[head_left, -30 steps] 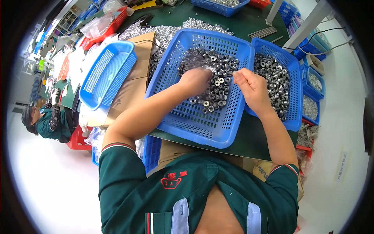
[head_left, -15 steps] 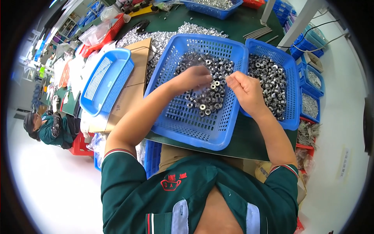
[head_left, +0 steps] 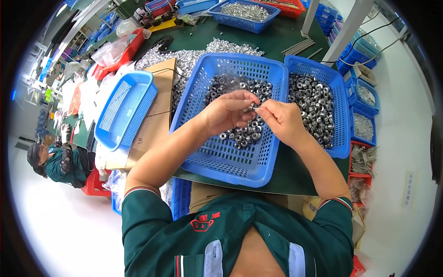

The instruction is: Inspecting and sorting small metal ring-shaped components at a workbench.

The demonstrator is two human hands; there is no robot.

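Observation:
My left hand is above the blue basket in front of me, its thumb and fingertips closed on a small metal ring. My right hand meets it from the right, thumb and forefinger pinched together at the ring. Whatever sits between those right fingertips is too small to make out. Below both hands lies a heap of shiny metal rings with dark and bright faces. Part of that heap is hidden by my left hand.
A second blue basket of similar rings stands close on the right. To the left, a light-blue basket rests on cardboard. Small silver parts are spread behind, beside metal rods. A person sits far left.
My left hand was blurred over the heap with its fingers down; now it is turned up and touches my right fingertips, holding a ring. My right hand moved slightly left and down.

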